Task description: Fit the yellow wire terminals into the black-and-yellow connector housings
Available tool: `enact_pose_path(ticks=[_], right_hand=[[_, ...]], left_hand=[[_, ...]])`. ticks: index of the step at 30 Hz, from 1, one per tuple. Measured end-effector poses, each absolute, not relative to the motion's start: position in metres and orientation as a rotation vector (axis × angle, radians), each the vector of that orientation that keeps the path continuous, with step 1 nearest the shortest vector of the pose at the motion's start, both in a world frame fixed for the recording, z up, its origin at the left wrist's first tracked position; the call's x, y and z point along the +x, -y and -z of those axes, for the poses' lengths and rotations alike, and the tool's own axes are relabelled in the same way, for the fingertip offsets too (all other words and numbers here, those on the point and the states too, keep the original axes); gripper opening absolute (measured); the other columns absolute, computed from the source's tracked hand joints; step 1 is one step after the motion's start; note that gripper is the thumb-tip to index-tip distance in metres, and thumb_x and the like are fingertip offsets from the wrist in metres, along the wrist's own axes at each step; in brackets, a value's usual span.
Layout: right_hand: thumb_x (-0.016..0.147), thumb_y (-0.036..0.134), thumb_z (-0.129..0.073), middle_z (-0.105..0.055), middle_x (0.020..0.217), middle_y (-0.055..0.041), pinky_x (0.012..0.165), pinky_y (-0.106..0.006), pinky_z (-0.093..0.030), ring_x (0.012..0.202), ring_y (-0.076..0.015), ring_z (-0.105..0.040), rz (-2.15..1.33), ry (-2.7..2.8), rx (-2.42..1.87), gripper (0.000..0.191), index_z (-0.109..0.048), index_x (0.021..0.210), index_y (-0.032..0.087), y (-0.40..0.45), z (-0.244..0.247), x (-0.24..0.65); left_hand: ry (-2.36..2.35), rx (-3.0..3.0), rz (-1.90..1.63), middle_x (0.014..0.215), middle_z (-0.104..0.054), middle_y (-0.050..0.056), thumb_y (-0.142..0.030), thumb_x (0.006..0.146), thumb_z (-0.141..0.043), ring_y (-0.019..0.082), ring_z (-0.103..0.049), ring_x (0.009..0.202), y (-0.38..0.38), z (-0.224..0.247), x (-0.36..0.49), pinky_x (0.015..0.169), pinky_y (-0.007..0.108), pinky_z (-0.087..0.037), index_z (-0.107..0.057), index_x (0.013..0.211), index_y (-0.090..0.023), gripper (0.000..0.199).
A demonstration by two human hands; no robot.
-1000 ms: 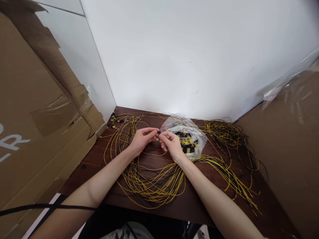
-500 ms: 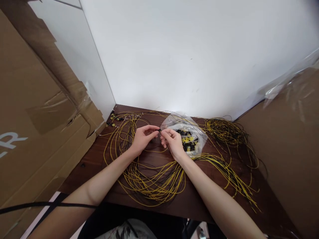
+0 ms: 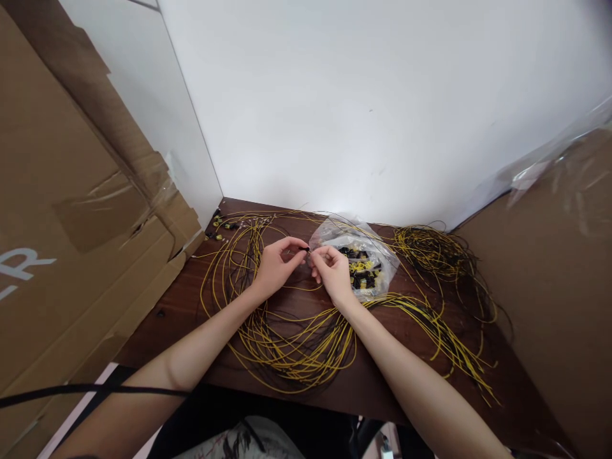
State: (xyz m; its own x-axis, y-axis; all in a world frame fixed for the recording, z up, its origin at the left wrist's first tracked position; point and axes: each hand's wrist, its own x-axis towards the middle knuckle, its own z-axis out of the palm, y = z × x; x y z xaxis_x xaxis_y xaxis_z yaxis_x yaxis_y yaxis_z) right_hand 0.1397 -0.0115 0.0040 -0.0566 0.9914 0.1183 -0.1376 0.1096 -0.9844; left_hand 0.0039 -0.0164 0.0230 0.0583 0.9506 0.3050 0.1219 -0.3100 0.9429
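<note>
My left hand [image 3: 280, 262] pinches a small black connector [image 3: 305, 248] between thumb and forefinger. Fingertip to fingertip with it, my right hand [image 3: 331, 270] is closed on a thin wire whose end lies hidden at the connector. Just right of my right hand lies an open clear plastic bag [image 3: 388, 262] holding black and yellow connectors [image 3: 366, 271]. Below and around my hands a large coil of yellow and black wires [image 3: 296, 357] rests on the brown table [image 3: 373, 389], its loose ends fanning out to the right.
A second tangled bundle of wires [image 3: 428, 252] sits at the back right. Several small black and yellow pieces [image 3: 217, 223] lie in the far left corner. Cardboard boxes [image 3: 86, 204] flank the table, and a white wall [image 3: 373, 115] closes off the back.
The two hands stay together at nearly the same place. My left fingers have shifted slightly, and more of the black connector shows. The camera view has moved a little.
</note>
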Motion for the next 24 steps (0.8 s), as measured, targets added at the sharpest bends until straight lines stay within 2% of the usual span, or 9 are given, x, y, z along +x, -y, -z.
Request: enact_pose_path(ticks=[11, 24], right_hand=[[0.068, 0.025, -0.057, -0.052, 0.053, 0.0049, 0.038, -0.018, -0.034, 0.039, -0.0054, -0.042, -1.181, 1.233, -1.034, 0.011, -0.051, 0.064, 0.017, 0.0119, -0.0061, 0.14], [0.066, 0.026, -0.056, -0.052, 0.053, 0.0046, 0.038, -0.018, -0.032, 0.039, -0.0063, -0.04, -1.125, 1.238, -1.121, 0.01, -0.051, 0.063, 0.017, 0.0111, -0.0037, 0.1401]], left_hand=[[-1.136, 1.883, -1.316, 0.087, -0.062, 0.005, -0.016, 0.078, -0.054, 0.015, -0.057, 0.077, 0.0198, -0.0279, 0.004, 0.07, 0.026, -0.045, -0.065, 0.088, -0.017, 0.014], [-1.089, 1.888, -1.317, 0.089, -0.062, 0.006, -0.014, 0.078, -0.054, 0.015, -0.056, 0.076, 0.0208, -0.0302, 0.0046, 0.067, 0.025, -0.043, -0.067, 0.087, -0.018, 0.017]])
